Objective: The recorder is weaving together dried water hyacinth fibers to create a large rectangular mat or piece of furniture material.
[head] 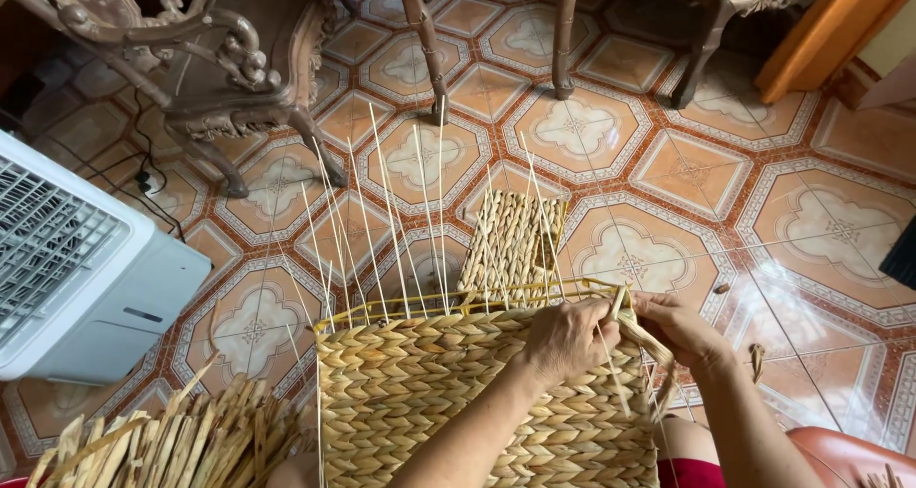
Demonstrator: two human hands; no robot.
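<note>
Both grips closed, left hand point(565, 340) and right hand point(679, 328) pinching a straw strand point(641, 333).

White fan point(76, 269), carved chairs point(219, 68)
</note>
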